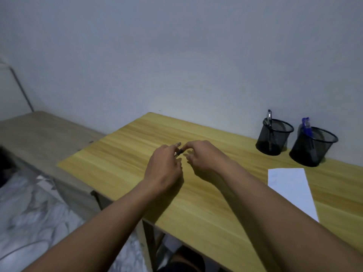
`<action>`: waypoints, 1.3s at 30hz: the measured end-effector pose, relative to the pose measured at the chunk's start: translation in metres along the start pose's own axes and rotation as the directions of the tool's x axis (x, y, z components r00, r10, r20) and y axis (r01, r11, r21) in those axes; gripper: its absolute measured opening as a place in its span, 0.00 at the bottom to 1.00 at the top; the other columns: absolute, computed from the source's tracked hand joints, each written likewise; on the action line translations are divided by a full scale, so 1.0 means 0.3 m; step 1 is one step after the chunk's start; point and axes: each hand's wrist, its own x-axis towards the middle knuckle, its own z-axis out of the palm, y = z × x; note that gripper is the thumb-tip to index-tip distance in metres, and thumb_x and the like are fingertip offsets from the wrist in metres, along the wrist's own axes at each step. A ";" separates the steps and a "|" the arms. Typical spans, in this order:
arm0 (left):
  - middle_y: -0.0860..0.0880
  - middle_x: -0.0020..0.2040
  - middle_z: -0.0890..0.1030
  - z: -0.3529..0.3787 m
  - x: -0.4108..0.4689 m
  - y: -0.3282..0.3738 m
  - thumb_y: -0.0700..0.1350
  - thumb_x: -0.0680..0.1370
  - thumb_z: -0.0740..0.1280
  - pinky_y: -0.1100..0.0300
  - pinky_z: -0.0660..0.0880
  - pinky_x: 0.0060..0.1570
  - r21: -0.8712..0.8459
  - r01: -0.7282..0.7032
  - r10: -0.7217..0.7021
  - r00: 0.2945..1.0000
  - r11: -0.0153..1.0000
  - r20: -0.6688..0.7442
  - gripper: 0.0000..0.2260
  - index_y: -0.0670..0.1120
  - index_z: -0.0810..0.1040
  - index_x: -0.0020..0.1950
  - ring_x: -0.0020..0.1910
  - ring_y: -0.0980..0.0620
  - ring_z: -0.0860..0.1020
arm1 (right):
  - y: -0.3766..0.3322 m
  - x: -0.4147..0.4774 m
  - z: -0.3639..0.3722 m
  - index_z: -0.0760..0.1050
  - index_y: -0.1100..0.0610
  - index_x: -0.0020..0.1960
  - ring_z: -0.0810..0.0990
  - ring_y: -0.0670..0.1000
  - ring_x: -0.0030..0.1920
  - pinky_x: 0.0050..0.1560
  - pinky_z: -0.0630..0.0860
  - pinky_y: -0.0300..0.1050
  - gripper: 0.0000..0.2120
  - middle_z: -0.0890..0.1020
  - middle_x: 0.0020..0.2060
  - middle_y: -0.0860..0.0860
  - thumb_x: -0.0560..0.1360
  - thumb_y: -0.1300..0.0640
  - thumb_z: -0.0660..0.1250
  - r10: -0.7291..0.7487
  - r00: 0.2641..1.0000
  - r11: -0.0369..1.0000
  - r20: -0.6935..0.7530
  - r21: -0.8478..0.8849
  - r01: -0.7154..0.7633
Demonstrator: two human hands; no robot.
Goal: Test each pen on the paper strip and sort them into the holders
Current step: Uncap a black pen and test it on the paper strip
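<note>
Both hands meet over the middle of the yellow wooden table (196, 203). My left hand (164, 169) grips a small dark pen (178, 149), mostly hidden in the fist, its pale tip poking out toward the wall. My right hand (202, 157) pinches the pen's near end with thumb and forefinger. The white paper strip (290, 189) lies flat at the right, apart from both hands. Two black mesh holders stand at the back right: the left holder (274, 137) has a dark pen (269, 115) in it, the right holder (313, 147) a blue pen (306, 124).
A grey wooden surface (39, 130) adjoins the table on the left. Crumpled grey-white bedding (29, 213) lies below it. A plain wall runs right behind the table. The table's front edge runs diagonally near my forearms.
</note>
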 end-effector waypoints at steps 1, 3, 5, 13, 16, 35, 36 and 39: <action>0.45 0.56 0.81 0.000 -0.002 -0.010 0.46 0.78 0.68 0.55 0.75 0.52 0.024 0.005 -0.005 1.000 1.000 0.003 0.16 0.46 0.78 0.65 0.55 0.46 0.78 | -0.002 0.008 0.012 0.79 0.46 0.65 0.80 0.56 0.59 0.52 0.74 0.46 0.15 0.81 0.63 0.53 0.81 0.58 0.64 -0.019 1.000 1.000 0.023 -0.024 0.020; 0.44 0.52 0.81 0.001 -0.006 -0.023 0.45 0.77 0.67 0.52 0.77 0.49 0.059 0.018 -0.019 1.000 0.998 0.007 0.12 0.44 0.81 0.60 0.50 0.45 0.79 | -0.004 0.021 0.024 0.79 0.49 0.66 0.79 0.58 0.60 0.53 0.75 0.48 0.15 0.82 0.62 0.54 0.83 0.59 0.61 -0.063 0.996 0.995 0.067 -0.073 0.068; 0.45 0.48 0.82 0.003 -0.009 -0.029 0.45 0.77 0.67 0.50 0.78 0.46 0.093 0.028 -0.029 1.000 0.995 0.009 0.09 0.44 0.82 0.54 0.46 0.45 0.80 | 0.000 0.032 0.033 0.79 0.52 0.64 0.79 0.60 0.59 0.54 0.76 0.52 0.15 0.83 0.59 0.56 0.83 0.61 0.59 -0.100 0.991 0.989 0.093 -0.100 0.109; 0.45 0.44 0.84 0.001 0.004 -0.039 0.42 0.76 0.68 0.49 0.81 0.45 0.053 0.113 -0.117 0.990 0.992 0.081 0.06 0.46 0.85 0.47 0.43 0.44 0.82 | 0.019 0.058 0.055 0.75 0.52 0.68 0.74 0.56 0.65 0.61 0.75 0.54 0.15 0.77 0.63 0.53 0.83 0.60 0.60 -0.142 0.989 0.979 0.049 -0.140 0.148; 0.46 0.43 0.84 -0.014 0.002 -0.024 0.41 0.75 0.70 0.49 0.81 0.45 0.024 0.067 -0.069 0.994 0.997 0.082 0.05 0.45 0.86 0.47 0.42 0.47 0.82 | 0.019 0.030 0.046 0.74 0.49 0.69 0.76 0.55 0.61 0.56 0.77 0.54 0.17 0.79 0.59 0.52 0.82 0.61 0.62 -0.159 0.987 0.967 -0.010 -0.205 0.153; 0.46 0.52 0.85 0.092 0.036 0.422 0.45 0.79 0.68 0.52 0.82 0.50 -0.707 0.083 0.162 0.949 0.702 0.272 0.08 0.46 0.84 0.56 0.50 0.48 0.84 | 0.134 -0.421 -0.309 0.83 0.55 0.49 0.86 0.51 0.46 0.50 0.83 0.51 0.04 0.87 0.43 0.51 0.76 0.55 0.73 0.522 0.691 0.759 -0.500 0.643 -0.108; 0.44 0.49 0.85 0.100 0.029 0.448 0.42 0.80 0.68 0.52 0.83 0.47 -0.753 0.128 0.184 0.931 0.645 0.316 0.07 0.44 0.84 0.55 0.47 0.48 0.84 | 0.144 -0.449 -0.320 0.82 0.55 0.49 0.87 0.53 0.47 0.51 0.84 0.52 0.03 0.87 0.44 0.53 0.75 0.58 0.73 0.562 0.668 0.709 -0.488 0.701 -0.084; 0.41 0.43 0.82 0.106 0.021 0.510 0.36 0.80 0.67 0.57 0.83 0.43 -0.822 0.187 0.245 0.898 0.538 0.365 0.06 0.37 0.83 0.52 0.41 0.49 0.80 | 0.150 -0.528 -0.348 0.81 0.59 0.48 0.87 0.52 0.41 0.45 0.84 0.45 0.03 0.86 0.39 0.54 0.76 0.65 0.72 0.640 0.636 0.539 -0.431 0.842 0.027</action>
